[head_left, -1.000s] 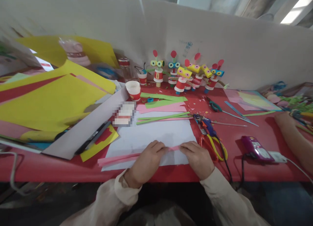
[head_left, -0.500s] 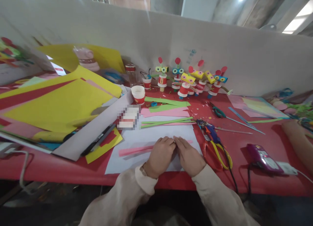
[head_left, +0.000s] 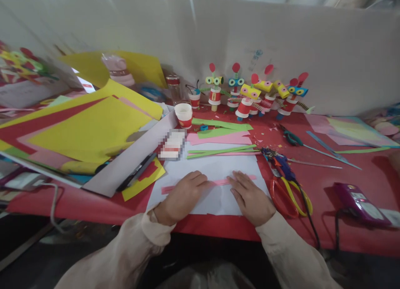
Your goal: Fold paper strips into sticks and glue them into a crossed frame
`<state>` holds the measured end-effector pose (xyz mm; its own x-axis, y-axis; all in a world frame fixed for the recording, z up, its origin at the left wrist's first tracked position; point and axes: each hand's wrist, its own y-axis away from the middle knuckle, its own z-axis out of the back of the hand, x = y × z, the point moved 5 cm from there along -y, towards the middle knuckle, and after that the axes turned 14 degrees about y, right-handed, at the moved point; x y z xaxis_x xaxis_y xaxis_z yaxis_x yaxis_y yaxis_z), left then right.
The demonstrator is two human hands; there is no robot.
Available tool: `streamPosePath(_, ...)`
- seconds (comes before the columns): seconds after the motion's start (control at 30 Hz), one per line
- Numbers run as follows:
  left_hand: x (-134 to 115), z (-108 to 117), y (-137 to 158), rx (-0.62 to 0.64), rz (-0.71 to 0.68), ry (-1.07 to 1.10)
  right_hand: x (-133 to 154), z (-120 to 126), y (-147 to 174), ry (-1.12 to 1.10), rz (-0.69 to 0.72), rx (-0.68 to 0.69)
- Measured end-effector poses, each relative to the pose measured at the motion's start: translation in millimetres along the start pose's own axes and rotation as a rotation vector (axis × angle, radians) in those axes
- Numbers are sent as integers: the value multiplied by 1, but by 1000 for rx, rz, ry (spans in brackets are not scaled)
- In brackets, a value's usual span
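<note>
A long pink paper strip (head_left: 218, 182) lies across the white sheet (head_left: 228, 203) in front of me. It looks folded lengthwise, with a crease showing at its left end. My left hand (head_left: 185, 195) is closed over the left half of the strip, fingers together and thumb hidden. Farther right, my right hand (head_left: 252, 197) lies open on the sheet, fingers slightly spread and the tips touching the strip's lower edge. Just beyond the hands are thin green paper strips (head_left: 218, 152) and wider pink paper pieces (head_left: 220, 138).
Red-and-yellow-handled scissors (head_left: 290, 197) and a purple device with a cable (head_left: 358, 203) sit to the right. Paper-cup figures (head_left: 246, 107) line the back wall. At left are stacked yellow papers (head_left: 81, 130), a black pen (head_left: 136, 172) and a white paper cup (head_left: 183, 114).
My hands, together over the strip's middle before, have moved apart. The left slid left along the strip, the right slid right and opened out. The view has shifted slightly.
</note>
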<state>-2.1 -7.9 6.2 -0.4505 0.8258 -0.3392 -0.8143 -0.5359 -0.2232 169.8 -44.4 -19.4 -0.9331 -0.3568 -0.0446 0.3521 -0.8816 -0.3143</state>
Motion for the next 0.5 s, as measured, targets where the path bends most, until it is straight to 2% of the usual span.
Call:
streamPosePath(0.23, 6, 9, 21, -57, -17, 53, -1, 1, 1, 0, 6, -29)
streamPosePath(0.4, 22, 19, 42, -101, 151, 14, -1, 0, 2, -11, -9, -35)
streamPosePath(0.5, 33, 24, 60, -228, 241, 99, 0, 1, 1, -11, -29, -39)
